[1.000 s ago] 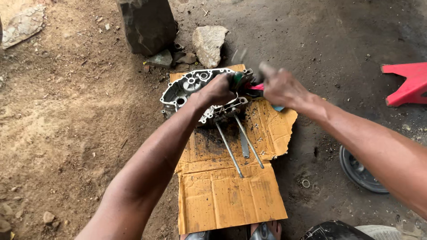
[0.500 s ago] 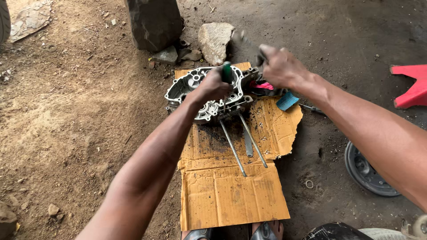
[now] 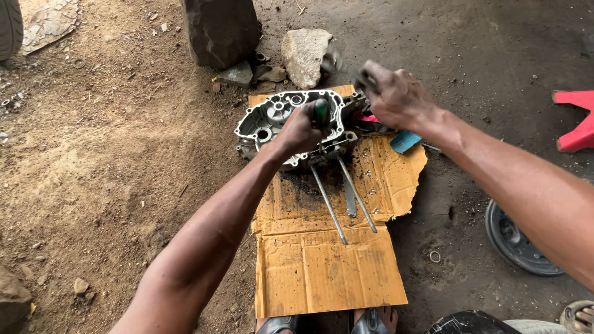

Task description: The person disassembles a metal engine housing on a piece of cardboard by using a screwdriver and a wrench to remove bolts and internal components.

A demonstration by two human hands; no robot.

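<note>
Head view: left hand point(image 3: 301, 128) fisted around a green-handled tool point(image 3: 320, 112) over the grey cast crankcase point(image 3: 272, 117) at the cardboard's point(image 3: 328, 272) far edge; right hand point(image 3: 396, 96) grips a blurred, probably metal hammer point(image 3: 337, 63).

Both hands fisted: left point(image 3: 301, 128) low, right point(image 3: 396, 96) raised.

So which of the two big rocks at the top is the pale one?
The smaller pale rock, just above the engine casing near the right hand. The dark rock to its left is taller and almost black.
</note>
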